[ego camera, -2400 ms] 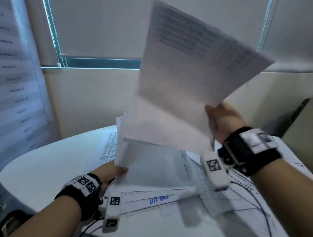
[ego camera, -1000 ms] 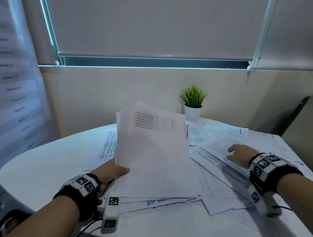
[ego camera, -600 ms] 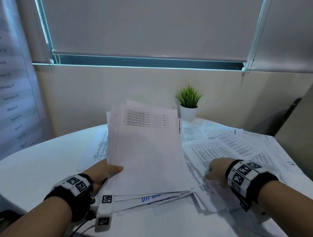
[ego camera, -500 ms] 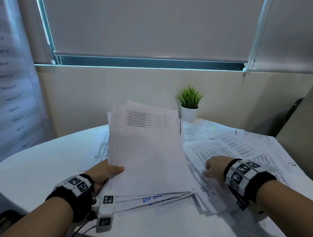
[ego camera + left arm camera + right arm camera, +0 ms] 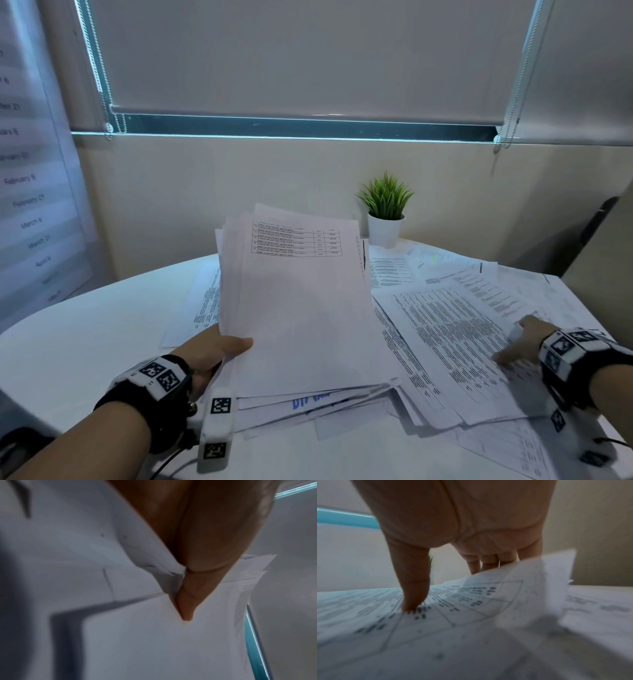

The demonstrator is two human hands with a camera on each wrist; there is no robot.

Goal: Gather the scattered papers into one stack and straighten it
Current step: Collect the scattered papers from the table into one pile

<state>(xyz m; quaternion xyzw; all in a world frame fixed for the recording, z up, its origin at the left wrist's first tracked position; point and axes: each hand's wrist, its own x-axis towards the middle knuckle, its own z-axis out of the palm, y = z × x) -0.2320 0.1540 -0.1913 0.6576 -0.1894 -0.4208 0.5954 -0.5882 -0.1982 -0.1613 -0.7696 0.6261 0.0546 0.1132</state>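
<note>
My left hand (image 5: 212,353) grips a thick stack of white papers (image 5: 301,308) at its left edge, thumb (image 5: 187,601) on the top sheet and fingers hidden beneath. The stack's far end is tilted up; its near end rests on loose sheets. To the right, my right hand (image 5: 525,342) pinches the right edge of a densely printed sheet (image 5: 452,335) lying on the scattered papers. In the right wrist view the thumb (image 5: 412,601) presses on the print while the fingers (image 5: 488,563) go behind the lifted edge of this sheet (image 5: 462,608).
The round white table (image 5: 85,342) carries more loose sheets: one left of the stack (image 5: 205,301), several at the back right (image 5: 445,267) and near front right (image 5: 507,442). A small potted plant (image 5: 385,212) stands by the wall. A dark chair back (image 5: 596,222) is at right.
My right hand laid a sheet on the stack, then slid right across the printed sheet to its right edge, which now lifts. The left hand and stack have barely moved.
</note>
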